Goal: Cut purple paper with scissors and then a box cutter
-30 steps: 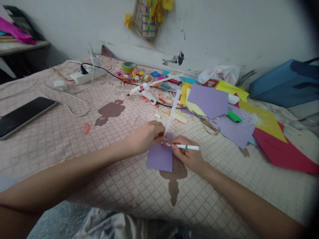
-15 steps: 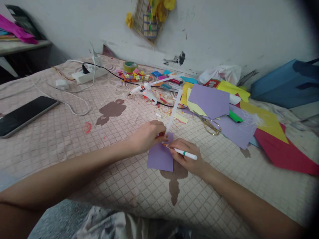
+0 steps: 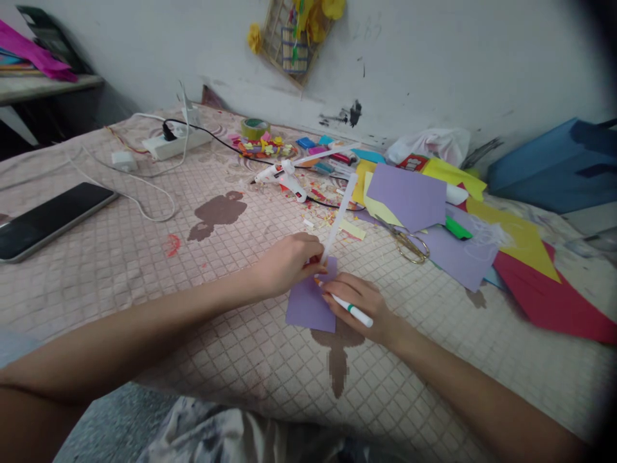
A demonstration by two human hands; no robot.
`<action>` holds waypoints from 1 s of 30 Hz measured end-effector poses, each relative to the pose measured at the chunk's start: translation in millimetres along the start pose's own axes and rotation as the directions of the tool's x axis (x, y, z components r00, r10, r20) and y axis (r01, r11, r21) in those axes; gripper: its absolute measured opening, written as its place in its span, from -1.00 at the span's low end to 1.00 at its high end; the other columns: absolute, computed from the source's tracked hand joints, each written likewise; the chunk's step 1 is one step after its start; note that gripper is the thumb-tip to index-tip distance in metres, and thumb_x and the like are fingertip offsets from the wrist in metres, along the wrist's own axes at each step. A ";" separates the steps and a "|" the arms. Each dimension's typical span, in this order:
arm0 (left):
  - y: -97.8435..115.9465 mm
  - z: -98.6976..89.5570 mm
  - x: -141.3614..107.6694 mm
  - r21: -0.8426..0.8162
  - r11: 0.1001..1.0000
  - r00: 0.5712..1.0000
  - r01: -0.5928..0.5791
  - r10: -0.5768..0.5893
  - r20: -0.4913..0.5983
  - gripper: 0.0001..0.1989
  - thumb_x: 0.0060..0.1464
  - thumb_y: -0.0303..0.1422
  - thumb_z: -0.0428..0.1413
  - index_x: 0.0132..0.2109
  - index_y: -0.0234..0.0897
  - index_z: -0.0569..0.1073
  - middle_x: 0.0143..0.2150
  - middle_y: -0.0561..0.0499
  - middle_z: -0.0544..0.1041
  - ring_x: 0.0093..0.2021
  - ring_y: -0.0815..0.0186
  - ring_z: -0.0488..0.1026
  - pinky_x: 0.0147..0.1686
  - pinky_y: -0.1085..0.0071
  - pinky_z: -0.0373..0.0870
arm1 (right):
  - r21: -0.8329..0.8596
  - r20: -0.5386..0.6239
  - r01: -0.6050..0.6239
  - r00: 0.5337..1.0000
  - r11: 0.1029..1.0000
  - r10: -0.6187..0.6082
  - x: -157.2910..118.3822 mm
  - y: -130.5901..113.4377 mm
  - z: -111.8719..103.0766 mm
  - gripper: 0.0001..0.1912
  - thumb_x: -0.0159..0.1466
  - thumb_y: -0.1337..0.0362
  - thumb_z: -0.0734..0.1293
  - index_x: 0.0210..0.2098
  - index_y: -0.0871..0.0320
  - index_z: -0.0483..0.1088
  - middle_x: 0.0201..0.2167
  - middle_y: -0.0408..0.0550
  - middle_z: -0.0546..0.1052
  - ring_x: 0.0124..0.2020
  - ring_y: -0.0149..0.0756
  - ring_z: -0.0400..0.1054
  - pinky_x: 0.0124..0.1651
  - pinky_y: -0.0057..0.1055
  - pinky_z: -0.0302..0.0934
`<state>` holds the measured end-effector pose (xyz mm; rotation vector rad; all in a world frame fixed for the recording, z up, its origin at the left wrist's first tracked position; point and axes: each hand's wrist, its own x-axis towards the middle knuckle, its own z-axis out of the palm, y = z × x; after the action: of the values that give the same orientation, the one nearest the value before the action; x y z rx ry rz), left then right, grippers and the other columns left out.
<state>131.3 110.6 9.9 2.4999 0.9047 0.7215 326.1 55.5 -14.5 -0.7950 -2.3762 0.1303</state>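
Observation:
A small purple paper piece (image 3: 311, 307) lies on the patterned cloth in front of me. My left hand (image 3: 295, 260) is closed at its top edge, fingers pinching the lower end of a translucent white strip (image 3: 341, 215) that slants up and away. From the right, my right hand (image 3: 357, 299) grips a white marker (image 3: 354, 312) with a green band. The marker's orange tip end is over the purple paper, close to my left fingertips; whether it touches the paper is hard to tell.
Behind my hands lie a white glue gun (image 3: 285, 178) with its cord and paper scraps. Gold-handled scissors (image 3: 411, 247) and coloured sheets (image 3: 407, 196) are at right. A phone (image 3: 53, 218), cables and a power strip (image 3: 176, 145) are at left.
The marker has tilted, its rear end moving down and left with my right hand. My left hand keeps its hold on the strip. The whole view has shifted slightly.

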 end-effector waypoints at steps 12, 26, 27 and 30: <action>-2.1 0.9 -0.3 -0.001 1.000 1.000 -0.024 0.024 -0.009 -0.84 0.11 -0.45 0.11 -0.43 -0.36 0.41 -0.46 0.04 0.39 -0.38 0.37 0.31 -0.34 0.46 0.27 | -0.233 0.071 0.098 0.994 0.968 -0.083 -5.2 -6.7 15.9 -0.84 0.31 0.35 0.20 -0.18 0.24 0.37 -0.36 0.04 0.46 -0.36 -0.25 0.34 -0.34 -0.35 0.30; 2.2 -1.6 -0.6 0.003 1.000 1.000 -0.015 0.015 -0.003 -0.88 0.09 -0.50 0.10 -0.41 -0.37 0.42 -0.44 0.02 0.43 -0.38 0.37 0.34 -0.34 0.45 0.28 | -0.298 0.111 -0.014 0.993 0.955 0.049 4.0 -23.5 18.1 -0.76 0.33 0.36 0.11 -0.23 0.23 0.39 -0.42 0.04 0.42 -0.40 -0.23 0.33 -0.36 -0.31 0.31; 2.0 -1.4 -0.6 0.003 1.000 1.000 -0.010 0.010 -0.009 -0.88 0.09 -0.49 0.11 -0.42 -0.36 0.42 -0.45 0.03 0.43 -0.40 0.38 0.33 -0.36 0.46 0.27 | -0.292 0.095 -0.020 0.994 0.956 0.050 3.7 -23.9 17.8 -0.78 0.33 0.36 0.12 -0.24 0.22 0.39 -0.42 0.04 0.43 -0.39 -0.22 0.34 -0.35 -0.32 0.31; 0.3 -0.8 -0.7 -0.007 1.000 1.000 -0.006 0.006 -0.018 -0.86 0.09 -0.47 0.12 -0.44 -0.36 0.41 -0.46 0.05 0.41 -0.41 0.39 0.33 -0.38 0.47 0.26 | -0.180 -0.016 -0.073 0.997 0.981 0.072 1.4 -22.8 13.1 -0.86 0.32 0.36 0.18 -0.26 0.17 0.37 -0.42 0.01 0.46 -0.38 -0.27 0.38 -0.33 -0.36 0.30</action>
<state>130.5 110.1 10.4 2.4953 0.9000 0.7482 305.9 39.1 -17.9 -0.9655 -2.3747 -0.0607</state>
